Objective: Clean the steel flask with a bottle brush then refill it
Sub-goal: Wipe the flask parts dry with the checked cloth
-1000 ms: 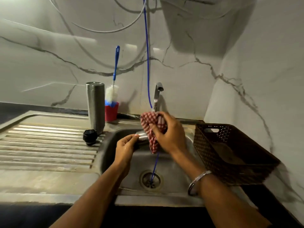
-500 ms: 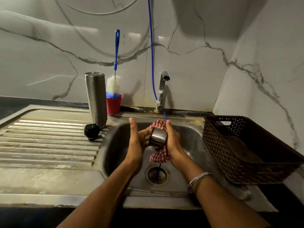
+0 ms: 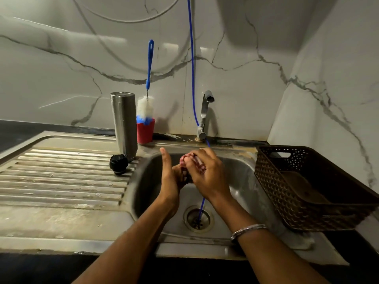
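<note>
The steel flask [image 3: 124, 124] stands upright and open at the back of the draining board, its black stopper [image 3: 119, 163] lying in front of it. A blue-handled bottle brush [image 3: 146, 107] stands in a red cup [image 3: 145, 131] beside the flask. Over the sink basin [image 3: 242, 181] my right hand [image 3: 207, 175] grips a red checked cloth [image 3: 184, 160], bunched over a small steel cap that is now hidden. My left hand [image 3: 171, 179] holds the bundle from the left, thumb pointing up and fingers tucked under it.
A steel tap [image 3: 205, 113] rises behind the basin, and a blue hose [image 3: 191, 68] hangs from above down into the drain [image 3: 198, 219]. A dark brown perforated basket [image 3: 272, 181] sits on the right rim. Marble walls close the back and right.
The steel cap, bare in my hands half a second ago, is now covered by the cloth. My right hand has moved over the top of it. The view has shifted slightly.
</note>
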